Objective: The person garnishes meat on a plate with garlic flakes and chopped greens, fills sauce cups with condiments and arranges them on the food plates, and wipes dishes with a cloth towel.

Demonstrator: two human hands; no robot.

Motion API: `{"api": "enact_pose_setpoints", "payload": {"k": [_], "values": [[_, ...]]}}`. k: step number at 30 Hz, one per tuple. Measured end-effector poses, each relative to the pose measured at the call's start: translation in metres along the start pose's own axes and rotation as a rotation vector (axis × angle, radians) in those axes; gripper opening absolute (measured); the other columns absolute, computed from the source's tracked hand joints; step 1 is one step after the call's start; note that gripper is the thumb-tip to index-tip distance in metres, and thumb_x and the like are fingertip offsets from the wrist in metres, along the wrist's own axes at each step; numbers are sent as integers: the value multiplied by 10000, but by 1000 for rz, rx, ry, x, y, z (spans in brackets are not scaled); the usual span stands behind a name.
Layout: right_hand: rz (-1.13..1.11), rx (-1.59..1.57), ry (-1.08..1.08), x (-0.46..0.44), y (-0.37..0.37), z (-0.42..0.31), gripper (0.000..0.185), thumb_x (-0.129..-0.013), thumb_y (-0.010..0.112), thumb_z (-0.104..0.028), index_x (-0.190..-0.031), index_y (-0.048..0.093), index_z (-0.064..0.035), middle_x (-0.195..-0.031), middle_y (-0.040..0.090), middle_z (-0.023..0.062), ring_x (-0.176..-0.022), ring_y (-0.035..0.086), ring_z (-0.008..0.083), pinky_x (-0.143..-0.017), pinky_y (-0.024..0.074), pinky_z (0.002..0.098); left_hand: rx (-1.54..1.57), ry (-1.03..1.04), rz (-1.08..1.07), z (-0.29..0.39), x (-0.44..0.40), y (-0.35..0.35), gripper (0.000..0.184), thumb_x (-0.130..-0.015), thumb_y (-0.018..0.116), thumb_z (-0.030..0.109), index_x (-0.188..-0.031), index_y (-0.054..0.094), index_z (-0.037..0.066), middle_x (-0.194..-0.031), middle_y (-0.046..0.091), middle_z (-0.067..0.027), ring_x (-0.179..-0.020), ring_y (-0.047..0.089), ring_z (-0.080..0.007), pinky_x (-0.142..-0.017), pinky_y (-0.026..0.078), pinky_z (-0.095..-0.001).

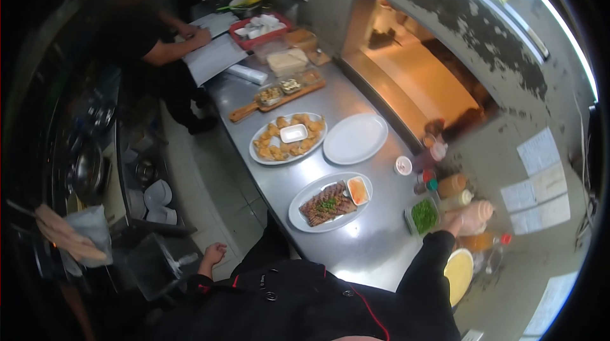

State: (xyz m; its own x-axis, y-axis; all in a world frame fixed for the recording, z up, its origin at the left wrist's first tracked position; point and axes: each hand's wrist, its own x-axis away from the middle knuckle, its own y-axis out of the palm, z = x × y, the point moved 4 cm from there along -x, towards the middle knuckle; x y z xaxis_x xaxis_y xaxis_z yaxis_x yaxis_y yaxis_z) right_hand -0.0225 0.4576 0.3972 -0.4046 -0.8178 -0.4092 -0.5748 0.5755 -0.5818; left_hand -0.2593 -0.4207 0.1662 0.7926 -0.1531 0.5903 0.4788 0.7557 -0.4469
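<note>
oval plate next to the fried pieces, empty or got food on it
Empty: the oval plate shows only bare white surface, no food.

Right hand (452, 221) was at a pale bottle (478, 212) by the wall-side edge of the worktop (389, 230); left hand (215, 253) hung beyond the aisle-side edge, near which sliced meat (321, 204) lay.

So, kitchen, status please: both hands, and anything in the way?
Right hand at pale squeeze bottle, grip unclear. Left hand off the counter, loosely curled, nothing visible in it. Herb tub and other bottles crowd close by the right hand.
</note>
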Motion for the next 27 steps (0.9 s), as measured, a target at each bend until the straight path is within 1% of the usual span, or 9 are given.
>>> {"api": "enact_pose_setpoints", "payload": {"k": [6,10,12,15,17,18,19,22,27], "values": [[97,98,-79,28,-66,-33,449,-790,554,-269,-1170,495,-37,-1151,541,102,-1060,523,242,-876,446,405,-21,209,13,45,-17,31,248,-742,486,32,-951,615,4,-756,651,-87,-645,621,-151,-603,499,-279],[233,53,-185,27,-153,-91,443,-770,611,-223,-1150,514,-16,-1125,561,106,-1040,541,247,-860,460,398,-41,148,-31,40,-18,24,264,-723,472,20,-939,625,12,-764,656,-83,-681,624,-146,-634,500,-280],[274,-173,-271,26,-194,-123,441,-760,640,-200,-1140,524,-6,-1111,571,108,-1030,550,250,-852,467,395,-73,100,-33,29,-19,17,262,-719,475,21,-927,634,18,-769,658,-81,-700,627,-148,-648,498,-285],[297,-874,-472,19,-253,-129,474,-703,707,-174,-1099,540,26,-1085,574,121,-976,568,251,-852,469,382,-52,82,-64,-39,-49,11,220,-747,512,83,-918,643,39,-776,655,-108,-711,632,-182,-666,495,-317],[101,-1323,-135,12,-277,-100,562,-695,719,-253,-1117,512,56,-1068,564,168,-966,563,292,-842,473,391,-149,144,86,-68,-65,5,206,-777,549,176,-916,644,57,-771,643,-139,-728,633,-220,-677,490,-345],[23,-1430,-124,30,-289,-103,608,-690,704,-270,-1147,471,56,-1098,532,185,-984,546,315,-860,455,411,-286,78,100,-48,-51,-2,241,-795,562,257,-919,637,63,-771,634,-156,-734,633,-248,-678,488,-369],[-131,-1494,-213,61,-294,-116,654,-684,688,-286,-1178,429,56,-1129,501,202,-1002,529,338,-878,436,431,-142,57,109,-61,-61,2,241,-808,547,262,-898,640,59,-758,640,-145,-715,636,-231,-655,489,-358],[-806,-1567,-296,161,-283,-152,795,-667,643,-335,-1269,304,58,-1222,406,255,-1058,477,407,-932,382,491,-57,115,81,-71,-78,22,198,-830,510,163,-885,634,18,-693,638,-92,-617,607,-182,-583,477,-313],[-1703,-1250,536,286,-216,-196,795,-699,605,-392,-1289,279,31,-1204,408,309,-944,533,458,-785,473,540,25,165,-15,27,-37,36,236,-828,399,-3,-969,588,-20,-749,623,-86,-624,583,-142,-600,476,-271]]}}
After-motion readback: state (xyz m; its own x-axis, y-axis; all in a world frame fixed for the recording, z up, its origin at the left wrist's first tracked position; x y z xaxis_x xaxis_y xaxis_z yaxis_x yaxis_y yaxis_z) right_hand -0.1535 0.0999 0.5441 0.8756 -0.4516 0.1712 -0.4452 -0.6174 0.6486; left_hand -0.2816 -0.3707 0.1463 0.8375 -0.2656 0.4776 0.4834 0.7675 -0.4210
